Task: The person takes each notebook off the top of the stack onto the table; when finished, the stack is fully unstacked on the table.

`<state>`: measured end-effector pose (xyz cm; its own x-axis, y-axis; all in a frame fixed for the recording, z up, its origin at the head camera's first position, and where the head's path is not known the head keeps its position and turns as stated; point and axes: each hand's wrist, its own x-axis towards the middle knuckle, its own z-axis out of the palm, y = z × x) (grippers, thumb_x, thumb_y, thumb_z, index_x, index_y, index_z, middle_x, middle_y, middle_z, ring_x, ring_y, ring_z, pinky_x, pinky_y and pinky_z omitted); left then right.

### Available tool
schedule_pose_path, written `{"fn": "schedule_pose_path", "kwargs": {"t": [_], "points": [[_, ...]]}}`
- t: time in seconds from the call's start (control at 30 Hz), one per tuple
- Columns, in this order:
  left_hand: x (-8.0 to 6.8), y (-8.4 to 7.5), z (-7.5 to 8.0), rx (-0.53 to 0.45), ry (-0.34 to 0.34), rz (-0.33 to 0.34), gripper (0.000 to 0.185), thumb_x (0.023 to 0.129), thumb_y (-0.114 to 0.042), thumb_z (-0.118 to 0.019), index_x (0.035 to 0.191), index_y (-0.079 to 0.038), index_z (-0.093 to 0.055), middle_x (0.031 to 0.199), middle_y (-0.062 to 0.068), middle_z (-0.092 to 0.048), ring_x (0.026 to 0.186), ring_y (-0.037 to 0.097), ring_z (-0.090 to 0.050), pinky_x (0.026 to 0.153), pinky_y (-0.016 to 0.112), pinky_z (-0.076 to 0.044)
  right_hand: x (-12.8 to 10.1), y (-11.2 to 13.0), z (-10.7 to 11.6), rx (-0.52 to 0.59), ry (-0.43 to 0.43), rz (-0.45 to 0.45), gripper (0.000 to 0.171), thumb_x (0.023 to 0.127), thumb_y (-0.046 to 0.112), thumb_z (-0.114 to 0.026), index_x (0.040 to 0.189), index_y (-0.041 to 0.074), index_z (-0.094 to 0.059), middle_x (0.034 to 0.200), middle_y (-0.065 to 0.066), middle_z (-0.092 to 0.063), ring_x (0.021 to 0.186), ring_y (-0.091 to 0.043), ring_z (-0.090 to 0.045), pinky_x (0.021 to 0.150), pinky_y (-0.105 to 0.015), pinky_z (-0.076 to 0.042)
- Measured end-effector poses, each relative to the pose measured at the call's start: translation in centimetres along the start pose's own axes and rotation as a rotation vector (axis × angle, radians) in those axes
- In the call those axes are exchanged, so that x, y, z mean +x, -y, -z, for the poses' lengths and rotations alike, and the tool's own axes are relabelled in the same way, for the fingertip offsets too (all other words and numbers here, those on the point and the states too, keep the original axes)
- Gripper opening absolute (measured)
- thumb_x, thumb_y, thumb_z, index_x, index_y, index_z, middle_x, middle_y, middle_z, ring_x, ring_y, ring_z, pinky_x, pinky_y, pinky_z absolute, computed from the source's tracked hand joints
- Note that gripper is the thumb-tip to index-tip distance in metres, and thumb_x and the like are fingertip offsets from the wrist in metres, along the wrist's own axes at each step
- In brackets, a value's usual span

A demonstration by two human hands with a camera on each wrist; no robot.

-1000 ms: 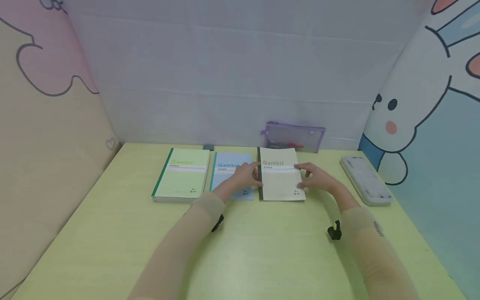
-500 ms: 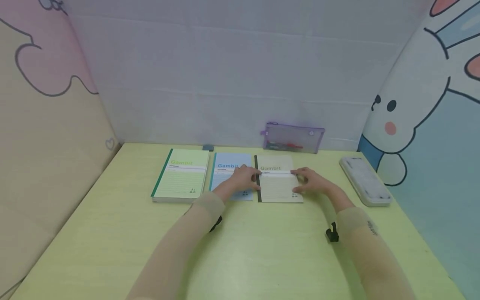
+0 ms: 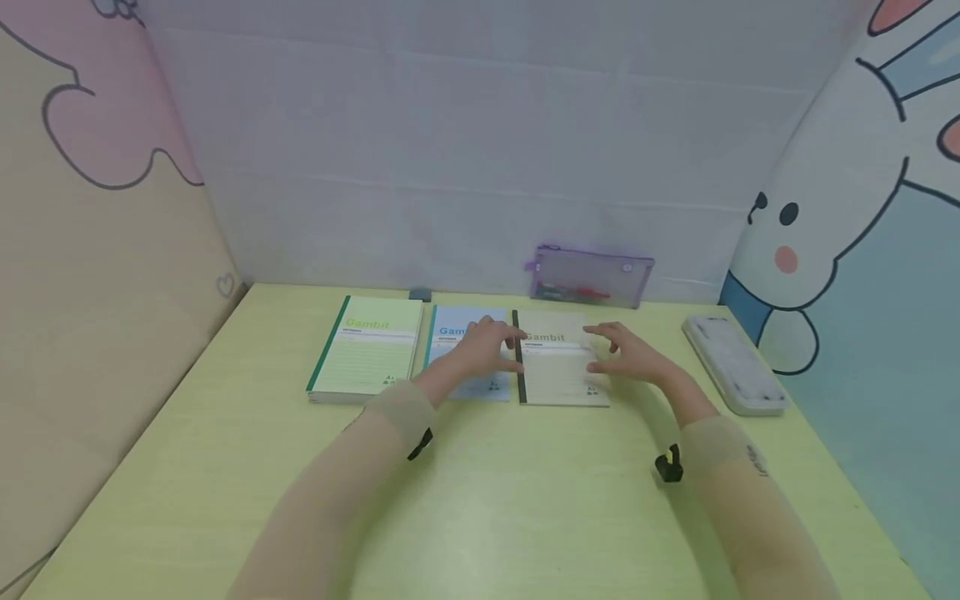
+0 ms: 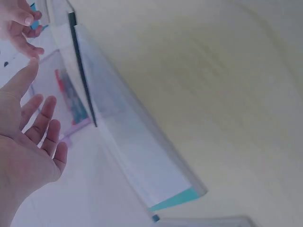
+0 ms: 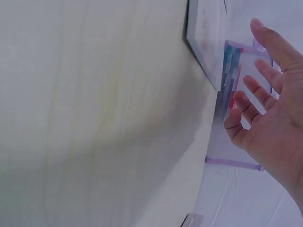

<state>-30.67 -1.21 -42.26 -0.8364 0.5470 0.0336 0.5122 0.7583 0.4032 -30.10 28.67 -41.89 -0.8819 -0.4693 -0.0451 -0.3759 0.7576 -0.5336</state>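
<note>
cream notebook (image 3: pixel 558 360) flat on table (image 3: pixel 480 492) | between both hands | left hand (image 3: pixel 483 343) fingers spread, empty | right hand (image 3: pixel 626 350) fingers spread, empty

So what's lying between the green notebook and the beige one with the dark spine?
The blue notebook lies between the green notebook and the beige notebook, partly under the left hand. The head view shows it.
</note>
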Motion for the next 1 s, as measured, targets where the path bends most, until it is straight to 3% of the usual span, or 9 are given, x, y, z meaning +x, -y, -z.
{"fn": "schedule_pose_path", "kwargs": {"t": [0.2,0.3,0.47,0.73,1.0], "points": [[-1.3,0.0,2.6,-0.020,0.004,-0.021,0.060,0.080,-0.040,-0.074,0.133,-0.020,-0.054,0.113,0.001,-0.064,0.108,0.024,-0.044,0.089,0.045,-0.033,0.6,2.3,1.0,-0.020,-0.042,0.043,0.076,0.083,0.034,-0.072,0.145,0.008,-0.036,0.140,-0.022,-0.035,0.103,-0.039,-0.047,0.081,-0.046,-0.043],[-2.2,0.5,4.0,-0.022,-0.005,-0.014,0.062,0.080,-0.040,-0.074,0.135,-0.022,-0.052,0.117,0.001,-0.063,0.114,0.026,-0.042,0.093,0.048,-0.031,1.0,3.7,1.4,-0.043,-0.058,0.062,0.076,0.082,0.034,-0.073,0.144,0.009,-0.037,0.137,-0.019,-0.040,0.099,-0.035,-0.046,0.078,-0.041,-0.041],[-4.0,1.7,6.3,-0.019,-0.022,0.005,0.066,0.079,-0.041,-0.074,0.137,-0.022,-0.049,0.124,0.000,-0.060,0.121,0.028,-0.039,0.098,0.054,-0.028,1.6,6.2,1.7,-0.058,-0.068,0.103,0.076,0.081,0.033,-0.074,0.144,0.008,-0.038,0.140,-0.016,-0.040,0.100,-0.030,-0.047,0.083,-0.043,-0.042],[-7.3,5.3,9.1,-0.040,-0.058,0.056,0.072,0.078,-0.040,-0.076,0.140,-0.018,-0.046,0.136,0.004,-0.052,0.130,0.031,-0.031,0.103,0.059,-0.021,2.6,10.0,1.1,-0.023,-0.109,0.139,0.075,0.082,0.030,-0.074,0.144,0.007,-0.037,0.143,-0.019,-0.035,0.103,-0.031,-0.046,0.084,-0.045,-0.044],[-10.8,9.3,11.0,-0.079,-0.125,0.119,0.075,0.078,-0.040,-0.075,0.143,-0.019,-0.042,0.145,0.007,-0.043,0.134,0.034,-0.025,0.105,0.063,-0.015,4.1,13.5,-0.7,0.018,-0.109,0.140,0.075,0.082,0.031,-0.074,0.145,0.015,-0.036,0.146,-0.015,-0.033,0.109,-0.032,-0.047,0.091,-0.049,-0.044]]}}
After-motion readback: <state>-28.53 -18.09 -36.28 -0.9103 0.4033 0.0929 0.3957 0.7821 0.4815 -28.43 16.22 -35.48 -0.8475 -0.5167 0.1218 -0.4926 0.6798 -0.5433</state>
